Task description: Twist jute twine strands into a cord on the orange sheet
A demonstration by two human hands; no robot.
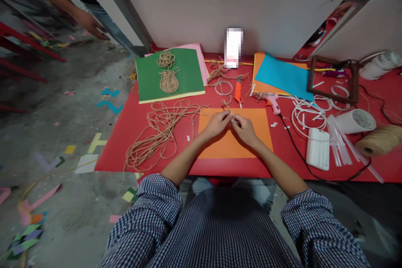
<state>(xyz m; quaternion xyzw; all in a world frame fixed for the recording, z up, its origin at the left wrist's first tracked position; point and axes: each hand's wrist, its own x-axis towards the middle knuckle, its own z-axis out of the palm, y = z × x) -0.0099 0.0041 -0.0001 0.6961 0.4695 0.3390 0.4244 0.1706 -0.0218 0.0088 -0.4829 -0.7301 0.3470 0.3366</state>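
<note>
My left hand (pixel 219 124) and my right hand (pixel 245 130) meet above an orange sheet (pixel 232 148), fingertips pinched together. A thin strand of jute twine (pixel 226 104) sticks out beyond the fingertips; both hands appear closed on it, though the fingers hide most of the grip. To the left lies a loose tangle of twine (pixel 163 127). Beyond the hands are an orange box cutter (pixel 238 91), a clear ring (pixel 224 88) and a small heap of twine (pixel 216 74). A pink glue gun (pixel 273 102) rests to the right.
A green sheet (pixel 188 67) carries two coiled twine pieces. A lit phone (pixel 234 46) leans at the back. Rightward lie a blue sheet (pixel 282 76), wooden frame (pixel 354 86), white tubing (pixel 293 113), white power strip (pixel 318 150), glue sticks (pixel 341 146) and twine spool (pixel 381 140). Someone's hand (pixel 91 23) hangs at upper left.
</note>
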